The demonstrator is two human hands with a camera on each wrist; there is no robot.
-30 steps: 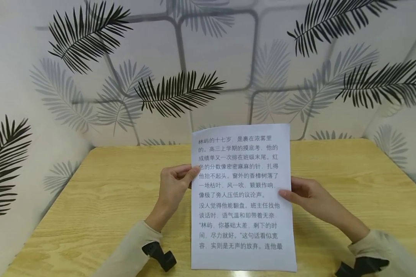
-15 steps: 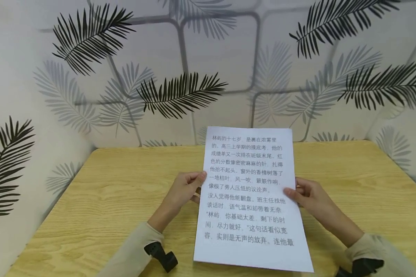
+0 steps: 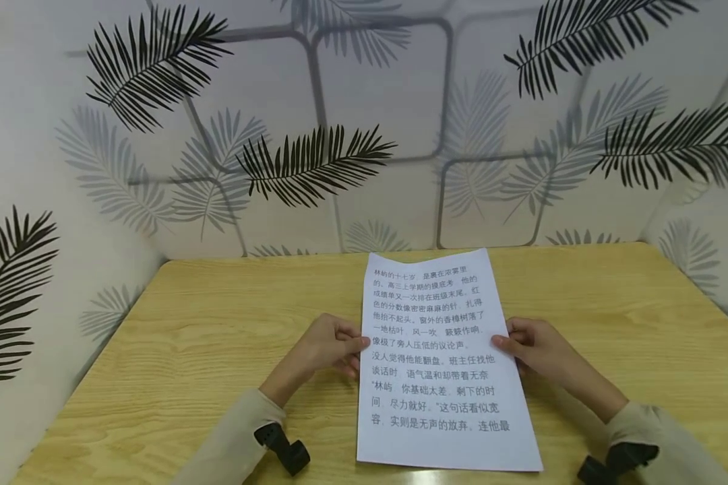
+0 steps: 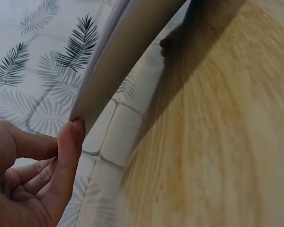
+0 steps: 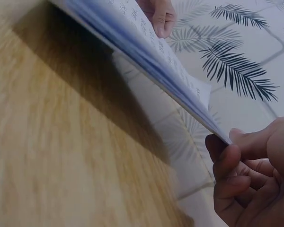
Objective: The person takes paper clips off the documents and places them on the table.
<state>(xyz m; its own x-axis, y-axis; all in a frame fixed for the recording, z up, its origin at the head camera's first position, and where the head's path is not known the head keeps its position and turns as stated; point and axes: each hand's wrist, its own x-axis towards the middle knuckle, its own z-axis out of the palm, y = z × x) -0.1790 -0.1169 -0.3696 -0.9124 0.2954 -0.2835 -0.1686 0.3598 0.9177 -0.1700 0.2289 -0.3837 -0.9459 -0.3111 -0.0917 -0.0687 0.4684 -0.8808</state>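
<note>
A thin sheaf of white printed paper [image 3: 433, 448], covered in large Chinese characters, is held upright-ish over the table, tilted back. My left hand [image 3: 327, 347] pinches its left edge near mid-height, thumb on the printed face and fingers behind. On the opposite edge, my right hand [image 3: 540, 350] pinches in the same way. Seen from the left wrist, the sheaf [image 4: 118, 61] shows its shaded back, with the thumb and a finger meeting at the edge. The right wrist view shows layered page edges [image 5: 146, 64] and a gap down to the table. The remaining fingers curl loosely.
A light wood-grain table [image 3: 206, 323] extends on both sides of the paper. Behind it stands a pale wall [image 3: 388, 101] with a feather-leaf pattern. Black wrist straps [image 3: 282, 448] sit on the beige sleeves [image 3: 230, 438].
The paper's top edge has come down and bowed, and its lower end has swung a little to the right. The left hand has moved right and lower; both hands keep their pinch.
</note>
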